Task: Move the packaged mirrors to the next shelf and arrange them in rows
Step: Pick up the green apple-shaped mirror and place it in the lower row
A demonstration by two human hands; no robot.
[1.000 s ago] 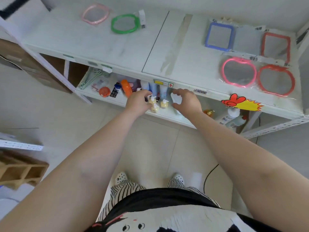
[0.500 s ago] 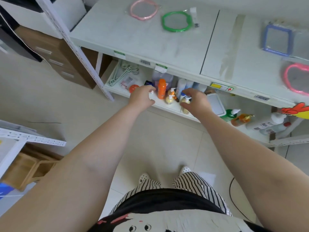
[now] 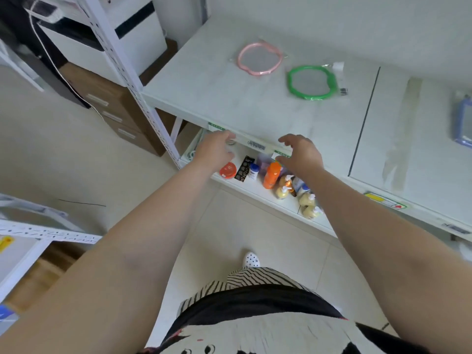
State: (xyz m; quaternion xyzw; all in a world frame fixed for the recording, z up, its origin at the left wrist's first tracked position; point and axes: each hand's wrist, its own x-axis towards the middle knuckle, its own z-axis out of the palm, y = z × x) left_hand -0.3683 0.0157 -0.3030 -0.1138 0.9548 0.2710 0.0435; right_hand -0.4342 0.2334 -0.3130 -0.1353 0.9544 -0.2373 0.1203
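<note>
Both hands are reaching toward the front edge of the shelf [image 3: 255, 106], and neither is holding anything. The left hand [image 3: 215, 152] is hanging at the edge with its fingers loosely curled, their tips hidden just under the lip. The right hand [image 3: 300, 155] is hovering beside it with fingers spread and relaxed.

Judging by this, a fetching step is in hand: two packaged mirrors are lying on this shelf board, well beyond both hands. The green mirror [image 3: 312, 83] is lying nearer the seam, the pink mirror [image 3: 260, 58] just beside it, farther back and to the left. A blue mirror [image 3: 463, 123] is showing at the right border on the adjoining board, where the rows are presumably going. The next move is probably calling for the hands to rise over the edge, reach across the bare board, pinch each slippery wrapper by its margin and carry it past the seam.

Going from largest to smallest around them: a white upright post [image 3: 132, 83] is standing at the shelf's left corner, with brown drawers [image 3: 115, 113] behind it. On the lower shelf [image 3: 255, 190], under the hands, are standing an orange bottle [image 3: 272, 175], small yellow pump bottles [image 3: 307, 200], a red tin [image 3: 228, 170] and a dark card [image 3: 244, 171]. Nothing is lying between the hands and the mirrors; only the shelf lip is needing to be cleared.
</note>
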